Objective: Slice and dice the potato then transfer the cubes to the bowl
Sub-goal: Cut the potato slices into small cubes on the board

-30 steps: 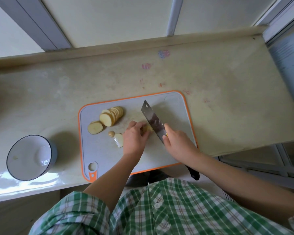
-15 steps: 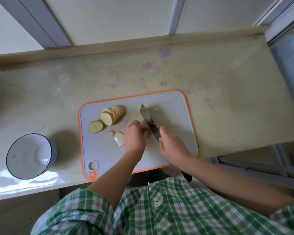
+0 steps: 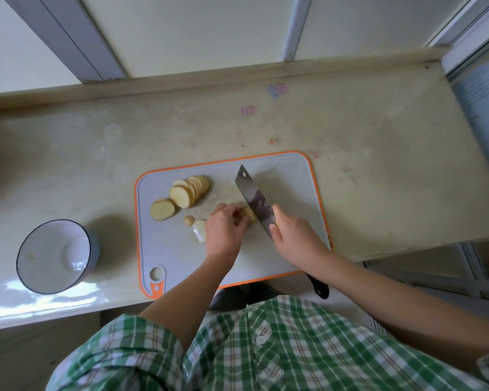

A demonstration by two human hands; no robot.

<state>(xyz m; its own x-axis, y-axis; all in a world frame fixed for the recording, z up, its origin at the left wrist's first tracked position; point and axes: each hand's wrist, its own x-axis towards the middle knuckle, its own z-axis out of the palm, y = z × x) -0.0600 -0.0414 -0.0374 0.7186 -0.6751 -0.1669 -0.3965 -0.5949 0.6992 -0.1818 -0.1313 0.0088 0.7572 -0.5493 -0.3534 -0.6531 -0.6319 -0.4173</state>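
**Dicing stage: handling notes on the potato**

Pinned under the curled fingertips of the left hand (image 3: pixel 225 230), near the centre of the cutting board (image 3: pixel 175 249): a small yellow potato piece (image 3: pixel 249 213), mostly hidden. Wrapped in the right hand (image 3: pixel 295 238): handle of the knife (image 3: pixel 254 200), one finger laid up along the blade, blade against the piece's 3 o'clock side, tip toward 11.

At 10 o'clock on the board: fanned slices (image 3: pixel 192 190), with one more lying flat at 9. Between those and the left hand: two end scraps (image 3: pixel 199 234). Off the board at 8 o'clock on the worktop (image 3: pixel 378 170): bowl (image 3: pixel 40 249), no cubes inside.

Handling, as a judgement:
- Raw potato, so stiff, light and not fragile.
- Cut faces probably wet and starchy, hence slippery on each other and on the plastic board.
- Likely to slide apart if stacked high.

Best hold:
- From above, fingertips tucked back, knuckles toward the blade, pressure straight down.
- For the transfer, scooped on the blade flat or between both palms rather than pinched one by one.

Main risk: a shrinking piece and fingers close to the edge.
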